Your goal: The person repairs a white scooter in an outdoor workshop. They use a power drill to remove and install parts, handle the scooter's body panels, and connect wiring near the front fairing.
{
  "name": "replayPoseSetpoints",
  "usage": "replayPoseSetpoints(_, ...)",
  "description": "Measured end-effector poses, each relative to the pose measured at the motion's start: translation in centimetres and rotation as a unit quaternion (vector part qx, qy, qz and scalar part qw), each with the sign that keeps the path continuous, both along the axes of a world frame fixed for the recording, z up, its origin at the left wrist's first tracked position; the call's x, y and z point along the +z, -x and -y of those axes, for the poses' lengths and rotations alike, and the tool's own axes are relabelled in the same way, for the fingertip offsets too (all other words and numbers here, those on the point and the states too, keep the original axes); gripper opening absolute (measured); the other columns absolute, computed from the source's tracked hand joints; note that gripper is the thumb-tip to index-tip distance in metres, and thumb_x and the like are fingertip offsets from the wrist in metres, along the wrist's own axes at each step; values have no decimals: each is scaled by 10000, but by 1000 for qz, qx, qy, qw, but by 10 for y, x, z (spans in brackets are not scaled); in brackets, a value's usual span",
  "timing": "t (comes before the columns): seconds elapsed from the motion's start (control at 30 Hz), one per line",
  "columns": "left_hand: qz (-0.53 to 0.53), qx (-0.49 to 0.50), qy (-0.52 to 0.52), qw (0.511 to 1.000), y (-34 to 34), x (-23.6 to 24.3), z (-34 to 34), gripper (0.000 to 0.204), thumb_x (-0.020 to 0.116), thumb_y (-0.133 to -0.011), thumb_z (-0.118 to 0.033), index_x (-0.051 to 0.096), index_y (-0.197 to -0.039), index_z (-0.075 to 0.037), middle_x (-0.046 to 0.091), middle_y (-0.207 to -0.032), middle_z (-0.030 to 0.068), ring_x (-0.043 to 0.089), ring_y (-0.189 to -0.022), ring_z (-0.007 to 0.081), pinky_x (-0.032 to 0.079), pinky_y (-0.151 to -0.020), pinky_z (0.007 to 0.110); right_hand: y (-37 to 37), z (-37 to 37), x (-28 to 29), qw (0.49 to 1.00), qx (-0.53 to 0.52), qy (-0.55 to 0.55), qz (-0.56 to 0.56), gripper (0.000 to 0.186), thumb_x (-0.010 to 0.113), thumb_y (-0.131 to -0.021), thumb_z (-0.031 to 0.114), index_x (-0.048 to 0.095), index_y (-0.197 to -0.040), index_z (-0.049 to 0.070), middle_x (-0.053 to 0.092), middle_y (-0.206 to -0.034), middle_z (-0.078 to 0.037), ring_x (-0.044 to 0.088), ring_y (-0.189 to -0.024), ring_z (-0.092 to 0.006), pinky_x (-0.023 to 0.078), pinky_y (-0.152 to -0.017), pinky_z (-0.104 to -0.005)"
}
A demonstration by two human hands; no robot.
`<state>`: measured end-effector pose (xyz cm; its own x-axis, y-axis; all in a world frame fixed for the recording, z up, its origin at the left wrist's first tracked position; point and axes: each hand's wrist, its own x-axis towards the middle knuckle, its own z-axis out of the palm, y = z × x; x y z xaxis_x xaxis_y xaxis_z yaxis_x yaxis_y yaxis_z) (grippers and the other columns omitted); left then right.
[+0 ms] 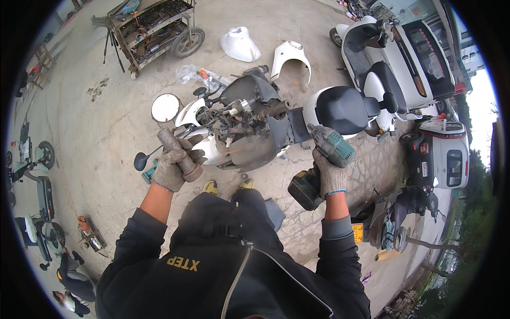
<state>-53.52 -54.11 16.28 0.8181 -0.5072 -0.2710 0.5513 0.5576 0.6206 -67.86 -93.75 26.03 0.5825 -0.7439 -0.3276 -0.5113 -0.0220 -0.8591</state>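
Observation:
My left hand (pixel 171 169), in a grey work glove, is wrapped round a rusty metal tube (pixel 171 142) with a wider collar at its lower end. In my gloved right hand (pixel 330 177) is a teal and black cordless power driver (pixel 333 146), its battery pack (pixel 305 190) hanging below the grip. Both hands are raised before a partly stripped scooter (pixel 249 143), whose front cover is off, baring wires and metal parts. Its black seat (pixel 344 110) lies just beyond the driver. Another brown tube (pixel 274 109) lies across the scooter's middle.
A tool cart (pixel 139 48) stands at the far left. White body panels (pixel 291 56) and a round white-topped container (pixel 166 108) lie around the scooter. Another white scooter (pixel 366 69) and parked vehicles (pixel 443 151) line the right. A person (pixel 74 276) is at lower left, near an open toolbox (pixel 93 234).

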Motion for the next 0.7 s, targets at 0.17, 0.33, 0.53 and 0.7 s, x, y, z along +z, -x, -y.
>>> replayPoseSetpoints(0.17,-25,158,-37,986,10,-21,-18,366,743,-797,-203,695,-1130,-59,656,-1379,192,707,-995,314,588,-896,476,-74,44,-3,989,131,19,-67,294,813,-906,186,724,-1152,51,680,-816,-17,605,-602,-105,526,-521,-286)
replayPoseSetpoints(0.33,-32,322,-38,945,58,-32,-2,408,777,-783,-215,724,-1165,-83,677,-1370,162,691,-926,257,576,-887,443,-128,96,-12,938,309,27,-152,354,788,-925,267,723,-1197,51,740,-896,-84,680,-664,-177,578,-640,-352)
replayPoseSetpoints(0.53,-83,375,-115,916,105,-24,69,472,758,-842,-224,652,-1280,-87,723,-1181,118,690,-821,197,576,-952,495,-171,143,-13,801,542,165,-191,494,787,-910,335,678,-1316,76,734,-1192,-149,689,-1053,-283,553,-923,-398)
replayPoseSetpoints(0.7,-103,278,-237,925,87,-1,128,471,746,-884,-169,640,-1320,-29,699,-1033,89,693,-789,178,633,-779,410,-210,163,-16,646,695,315,-14,456,787,-909,342,695,-1279,93,744,-1199,-180,709,-1120,-374,564,-984,-437)
